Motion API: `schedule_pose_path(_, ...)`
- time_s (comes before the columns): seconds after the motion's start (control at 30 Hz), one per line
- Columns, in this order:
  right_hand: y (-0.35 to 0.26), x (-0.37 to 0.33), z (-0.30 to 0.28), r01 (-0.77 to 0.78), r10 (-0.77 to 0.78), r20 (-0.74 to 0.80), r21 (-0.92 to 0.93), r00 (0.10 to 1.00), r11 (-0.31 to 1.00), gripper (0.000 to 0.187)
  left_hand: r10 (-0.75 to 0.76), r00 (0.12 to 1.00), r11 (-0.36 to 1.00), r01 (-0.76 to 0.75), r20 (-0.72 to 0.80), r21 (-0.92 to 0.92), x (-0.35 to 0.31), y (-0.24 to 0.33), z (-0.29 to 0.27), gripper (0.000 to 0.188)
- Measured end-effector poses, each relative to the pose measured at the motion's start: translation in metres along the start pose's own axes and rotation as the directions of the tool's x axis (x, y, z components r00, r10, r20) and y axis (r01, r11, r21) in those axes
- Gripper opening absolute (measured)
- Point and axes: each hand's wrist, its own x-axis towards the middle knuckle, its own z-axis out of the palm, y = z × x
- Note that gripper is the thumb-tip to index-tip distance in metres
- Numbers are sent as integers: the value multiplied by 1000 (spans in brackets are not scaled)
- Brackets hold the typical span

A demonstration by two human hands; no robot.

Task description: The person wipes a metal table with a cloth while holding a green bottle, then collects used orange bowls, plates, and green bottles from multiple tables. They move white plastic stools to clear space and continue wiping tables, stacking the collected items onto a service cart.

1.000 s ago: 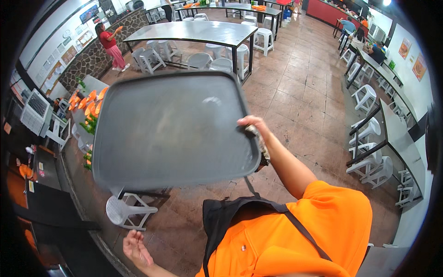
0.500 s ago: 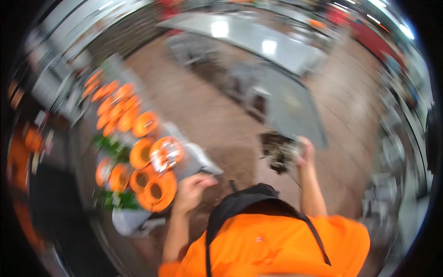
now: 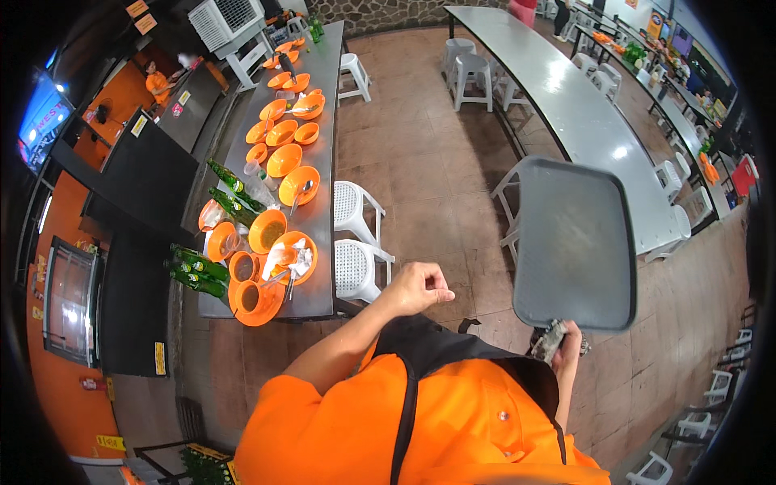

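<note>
My right hand (image 3: 566,343) grips the near edge of a large grey tray (image 3: 575,244), together with a dark rag, and holds it out flat on my right side. My left hand (image 3: 418,286) is loosely closed with nothing in it, hovering just right of a white plastic stool (image 3: 358,271). Beyond the stool stands a long steel table (image 3: 317,297) covered with orange bowls (image 3: 298,184) and plates, some with spoons and leftovers, and green glass bottles (image 3: 196,280) along its left edge. I wear an orange shirt and a dark apron.
A second white stool (image 3: 352,207) stands by the steel table. A long white table (image 3: 566,105) with white stools runs along the right. A black counter (image 3: 145,174) and a screen are at far left, with a person in orange behind it.
The view swung from the tray held up in front to the steel table. The tray has moved down to my right side; my left hand has come up near the stool.
</note>
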Motion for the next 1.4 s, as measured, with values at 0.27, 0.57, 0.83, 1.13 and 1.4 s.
schedule_pose_path(0.27, 1, 187, 184, -225, 236, 348, -71, 907, 972, 17, -179, 981, 973, 188, -73, 137, 81, -35, -72, 49)
schedule_pose_path(0.57, 43, 392, 469, -251, 350, 487, -258, 800, 933, 14, -113, 903, 962, 204, -414, 181, 175, -121, -226, 24)
schedule_pose_path(0.83, 149, 629, 764, -362, 494, 620, -338, 610, 869, 10, -373, 454, 896, 402, -810, -187, 150, -162, -287, 17)
schedule_pose_path(1.13, 321, 880, 994, -389, 598, 484, -467, 639, 794, 12, -755, -256, 275, 712, -603, -647, 151, -327, -56, 20)
schedule_pose_path(1.4, 398, 955, 1060, -353, 763, 404, -710, 505, 610, 26, -733, -245, -293, 956, -635, -31, 180, -264, 143, 20)
